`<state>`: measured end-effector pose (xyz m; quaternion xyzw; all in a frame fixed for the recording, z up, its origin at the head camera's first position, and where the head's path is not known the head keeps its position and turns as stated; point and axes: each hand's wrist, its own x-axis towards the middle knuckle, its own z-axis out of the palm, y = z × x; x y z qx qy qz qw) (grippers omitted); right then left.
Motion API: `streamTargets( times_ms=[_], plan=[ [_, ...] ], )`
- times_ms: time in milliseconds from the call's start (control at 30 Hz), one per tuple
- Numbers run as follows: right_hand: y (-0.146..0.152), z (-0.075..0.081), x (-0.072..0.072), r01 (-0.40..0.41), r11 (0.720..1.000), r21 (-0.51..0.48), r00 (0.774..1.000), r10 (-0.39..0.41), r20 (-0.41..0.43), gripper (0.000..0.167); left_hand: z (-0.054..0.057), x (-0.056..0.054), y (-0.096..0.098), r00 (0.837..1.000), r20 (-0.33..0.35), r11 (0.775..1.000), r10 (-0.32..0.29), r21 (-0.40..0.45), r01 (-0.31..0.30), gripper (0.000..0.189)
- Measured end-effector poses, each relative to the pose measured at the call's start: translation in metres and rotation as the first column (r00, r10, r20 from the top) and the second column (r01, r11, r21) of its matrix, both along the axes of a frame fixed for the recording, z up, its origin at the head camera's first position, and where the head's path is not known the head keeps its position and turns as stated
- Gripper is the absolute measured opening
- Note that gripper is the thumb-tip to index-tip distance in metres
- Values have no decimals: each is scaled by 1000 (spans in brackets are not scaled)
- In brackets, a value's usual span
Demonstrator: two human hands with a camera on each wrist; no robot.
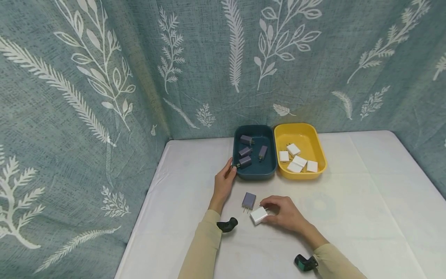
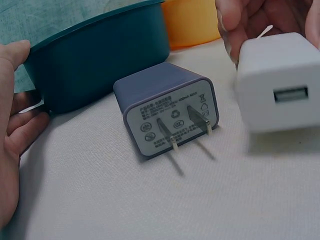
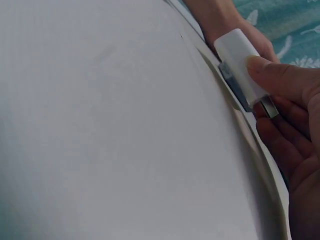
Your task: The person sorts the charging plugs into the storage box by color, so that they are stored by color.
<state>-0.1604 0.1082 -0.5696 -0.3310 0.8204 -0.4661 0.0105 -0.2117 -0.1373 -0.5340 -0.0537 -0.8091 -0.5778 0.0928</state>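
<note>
My right hand (image 1: 283, 213) pinches a white USB charger (image 1: 259, 215) between thumb and fingers, just above the table. In the left wrist view, the USB port of this white charger (image 2: 280, 82) faces the camera. A purple-grey charger (image 1: 249, 200) lies beside it on the cloth, its two prongs pointing toward the near side. My left hand (image 1: 223, 184) holds the near left corner of a dark teal bin (image 1: 256, 176), thumb and fingers against its rim and side. In the right wrist view, the right thumb presses on the white charger (image 3: 240, 60).
Several purple-grey chargers (image 1: 245, 161) lie inside the teal bin. Right next to it stands a yellow bin (image 1: 318, 147) with several white chargers (image 1: 299, 161). Behind both bins hangs a patterned blue-green curtain (image 1: 209, 69). White cloth covers the table (image 1: 362, 201).
</note>
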Motion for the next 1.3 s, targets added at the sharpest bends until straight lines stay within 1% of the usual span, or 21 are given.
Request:
streamTargets(
  times_ms=[233, 333, 467, 533, 867, 1000, 1133, 1200, 1300],
  plan=[
    [9, -1, -3, 71, 996, -51, 997, -73, -35, 42, -1, 1, -1, 1000, 10, 1000, 5, 14, -6, 48],
    [12, 3, -5, 86, 993, -82, 996, -86, -3, 42, -1, 1, 0, 1000, 9, 1000, 6, 18, -6, 48],
    [16, 9, -7, 97, 987, -129, 994, -89, 69, 41, -2, 0, 0, 1000, 10, 1000, 7, 18, -7, 48],
    [19, 12, -9, 106, 984, -145, 992, -94, 88, 41, -2, 0, 0, 1000, 13, 1000, 6, 21, -6, 49],
    [37, 28, -22, 173, 967, -185, 982, -155, 107, 39, -2, 0, 0, 1000, 8, 1000, -4, 19, 4, 49],
    [44, 33, -26, 218, 961, -172, 973, -200, 117, 40, -2, 0, -1, 1000, 8, 1000, -2, 21, 2, 49],
    [51, 37, -29, 270, 953, -137, 956, -248, 157, 43, -2, 0, -1, 1000, 14, 1000, -2, 20, 2, 49],
    [55, 41, -32, 294, 948, -124, 949, -274, 156, 44, -1, 0, -1, 1000, 19, 1000, -2, 24, 2, 49],
    [62, 46, -37, 322, 938, -129, 944, -308, 117, 42, -1, 0, -1, 1000, 24, 1000, -2, 31, 1, 49]
  ],
)
